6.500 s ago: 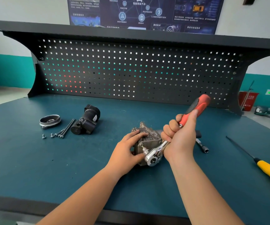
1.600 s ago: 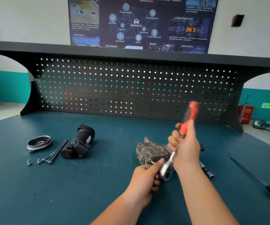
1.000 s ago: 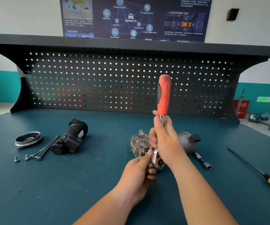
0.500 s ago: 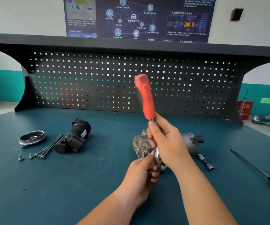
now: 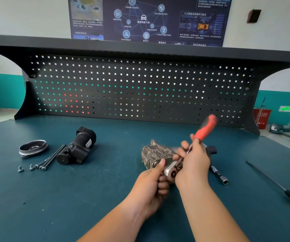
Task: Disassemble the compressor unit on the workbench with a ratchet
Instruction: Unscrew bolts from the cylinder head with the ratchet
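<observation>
Head view: right hand (image 5: 193, 159) grips ratchet (image 5: 205, 127), left hand (image 5: 149, 186) holds its head at compressor (image 5: 155, 151)

Held both bare forearms forward from the lower edge, angled inward so the hands met close together. Kept the left hand (image 5: 149, 186) low, thumb raised against the metal head of the ratchet (image 5: 203, 130), fingers curled beneath it. Wrapped the right hand (image 5: 193, 161) round the shaft just below the red handle, back of the hand toward the camera, fingertips showing at its left edge, wrist nearly straight.
</observation>
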{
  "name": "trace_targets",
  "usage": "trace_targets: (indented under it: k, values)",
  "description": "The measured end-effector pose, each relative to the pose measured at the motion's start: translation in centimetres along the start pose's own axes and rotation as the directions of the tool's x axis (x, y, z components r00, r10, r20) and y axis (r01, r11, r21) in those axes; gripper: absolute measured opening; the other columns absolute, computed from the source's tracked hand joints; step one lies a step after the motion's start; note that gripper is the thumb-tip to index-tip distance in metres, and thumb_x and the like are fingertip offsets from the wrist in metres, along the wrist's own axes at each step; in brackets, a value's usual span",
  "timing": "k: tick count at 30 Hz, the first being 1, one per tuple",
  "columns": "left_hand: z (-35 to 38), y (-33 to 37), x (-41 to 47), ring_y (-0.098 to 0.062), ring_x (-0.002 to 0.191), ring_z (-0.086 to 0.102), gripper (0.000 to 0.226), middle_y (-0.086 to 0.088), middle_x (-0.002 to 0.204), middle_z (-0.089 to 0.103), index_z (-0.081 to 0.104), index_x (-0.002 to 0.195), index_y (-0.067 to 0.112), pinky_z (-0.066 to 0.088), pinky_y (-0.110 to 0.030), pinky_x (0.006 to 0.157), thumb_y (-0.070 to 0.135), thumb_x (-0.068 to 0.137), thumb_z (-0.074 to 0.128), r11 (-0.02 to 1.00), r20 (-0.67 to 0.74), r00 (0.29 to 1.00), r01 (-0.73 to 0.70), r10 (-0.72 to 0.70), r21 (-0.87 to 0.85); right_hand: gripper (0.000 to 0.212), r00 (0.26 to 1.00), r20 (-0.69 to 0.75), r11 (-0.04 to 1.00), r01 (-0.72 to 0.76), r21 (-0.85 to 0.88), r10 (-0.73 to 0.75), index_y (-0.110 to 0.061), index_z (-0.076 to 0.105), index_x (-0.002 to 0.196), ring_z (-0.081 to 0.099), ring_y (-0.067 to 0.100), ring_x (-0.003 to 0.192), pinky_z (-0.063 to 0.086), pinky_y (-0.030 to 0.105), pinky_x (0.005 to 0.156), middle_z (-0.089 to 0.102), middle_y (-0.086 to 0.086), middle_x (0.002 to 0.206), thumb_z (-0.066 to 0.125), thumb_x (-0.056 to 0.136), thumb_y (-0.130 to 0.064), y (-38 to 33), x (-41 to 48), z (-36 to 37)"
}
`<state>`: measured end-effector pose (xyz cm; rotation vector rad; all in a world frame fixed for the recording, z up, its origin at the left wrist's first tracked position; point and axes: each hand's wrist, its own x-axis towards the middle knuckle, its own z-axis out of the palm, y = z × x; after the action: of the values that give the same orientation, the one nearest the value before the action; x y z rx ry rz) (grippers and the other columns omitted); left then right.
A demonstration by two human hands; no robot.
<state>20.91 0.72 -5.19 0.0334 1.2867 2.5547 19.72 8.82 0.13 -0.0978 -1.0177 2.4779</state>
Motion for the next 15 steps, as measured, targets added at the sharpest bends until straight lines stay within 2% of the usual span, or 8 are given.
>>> trace_targets:
  k: [1, 3, 6, 9, 12, 13, 14, 15]
  values:
    - [0.0, 0.0, 0.0, -0.002, 0.034, 0.027, 0.036, 0.007, 0.044, 0.033, 0.041, 0.058, 0.018, 0.02, -0.012, 0.033, 0.03, 0.09, 0.055, 1.0, -0.006, 1.0, -0.005, 0.005, 0.014, 0.022, 0.999, -0.042, 0.999, -0.011, 0.031, 0.013, -0.024, 0.055, 0.093, 0.028, 0.003, 0.032, 0.029, 0.012, 0.035, 0.039, -0.012, 0.045, 0.035, 0.102, -0.021, 0.1, 0.0, -0.1]
    - [-0.2, 0.0, 0.0, -0.003, 0.034, 0.027, 0.039, 0.007, 0.044, 0.034, 0.042, 0.055, 0.019, 0.02, -0.013, 0.033, 0.032, 0.089, 0.058, 0.998, -0.025, 1.0, -0.012, 0.014, 0.055, 0.023, 1.0, -0.015, 1.0, 0.012, 0.023, -0.012, -0.026, 0.057, 0.094, 0.028, 0.003, 0.034, 0.03, 0.013, 0.036, 0.038, -0.012, 0.047, 0.035, 0.102, -0.022, 0.3, -0.1, 0.0]
    - [-0.4, 0.0, -0.2, -0.004, 0.035, 0.028, 0.044, 0.006, 0.045, 0.037, 0.048, 0.047, 0.02, 0.021, -0.014, 0.032, 0.034, 0.087, 0.061, 0.995, -0.043, 0.999, -0.007, 0.011, 0.104, 0.024, 0.962, 0.248, 0.984, 0.144, -0.108, -0.113, -0.028, 0.059, 0.1, 0.027, 0.003, 0.037, 0.03, 0.016, 0.038, 0.038, -0.014, 0.05, 0.036, 0.102, -0.021, 0.4, -0.4, 0.4]
    - [-0.5, 0.0, -0.3, -0.003, 0.034, 0.029, 0.049, 0.006, 0.045, 0.038, 0.05, 0.043, 0.02, 0.021, -0.013, 0.032, 0.03, 0.09, 0.057, 0.995, -0.038, 0.999, -0.013, 0.017, 0.1, 0.026, 0.791, 0.607, 0.916, 0.293, -0.274, -0.071, -0.031, 0.056, 0.112, 0.027, 0.002, 0.041, 0.026, 0.015, 0.041, 0.037, -0.014, 0.052, 0.039, 0.101, -0.015, 0.2, -0.9, 0.4]
    - [-0.6, -0.1, -0.2, -0.002, 0.034, 0.028, 0.044, 0.007, 0.045, 0.037, 0.043, 0.052, 0.017, 0.022, -0.013, 0.032, 0.019, 0.096, 0.047, 0.996, -0.026, 1.0, -0.004, 0.006, 0.084, 0.031, 0.593, 0.803, 0.852, 0.389, -0.35, 0.059, -0.038, 0.052, 0.117, 0.033, 0.002, 0.05, 0.03, 0.012, 0.047, 0.036, -0.015, 0.057, 0.047, 0.095, -0.016, 0.5, -1.4, 0.1]
    - [-0.7, -0.1, -0.2, -0.002, 0.035, 0.028, 0.041, 0.006, 0.045, 0.036, 0.04, 0.056, 0.017, 0.022, -0.013, 0.032, 0.016, 0.097, 0.043, 0.997, -0.023, 1.0, -0.002, 0.003, 0.083, 0.032, 0.562, 0.824, 0.838, 0.414, -0.356, 0.072, -0.039, 0.052, 0.117, 0.033, 0.002, 0.052, 0.031, 0.012, 0.048, 0.036, -0.015, 0.058, 0.047, 0.092, -0.019, 0.6, -1.5, 0.1]
    - [-0.8, -0.1, -0.1, -0.002, 0.035, 0.027, 0.04, 0.006, 0.045, 0.035, 0.038, 0.057, 0.017, 0.022, -0.012, 0.032, 0.015, 0.097, 0.042, 0.997, -0.022, 1.0, -0.001, 0.003, 0.083, 0.032, 0.568, 0.821, 0.832, 0.426, -0.355, 0.06, -0.038, 0.053, 0.117, 0.033, 0.002, 0.051, 0.031, 0.012, 0.048, 0.036, -0.014, 0.058, 0.047, 0.092, -0.019, 0.6, -1.5, 0.1]
    - [-0.8, -0.1, 0.0, -0.002, 0.034, 0.027, 0.04, 0.007, 0.044, 0.035, 0.038, 0.058, 0.017, 0.022, -0.013, 0.032, 0.016, 0.097, 0.044, 0.997, -0.021, 1.0, -0.004, 0.005, 0.08, 0.029, 0.604, 0.796, 0.841, 0.417, -0.345, 0.027, -0.035, 0.053, 0.118, 0.033, 0.001, 0.049, 0.031, 0.012, 0.047, 0.037, -0.014, 0.058, 0.047, 0.095, -0.017, 0.6, -1.5, 0.3]
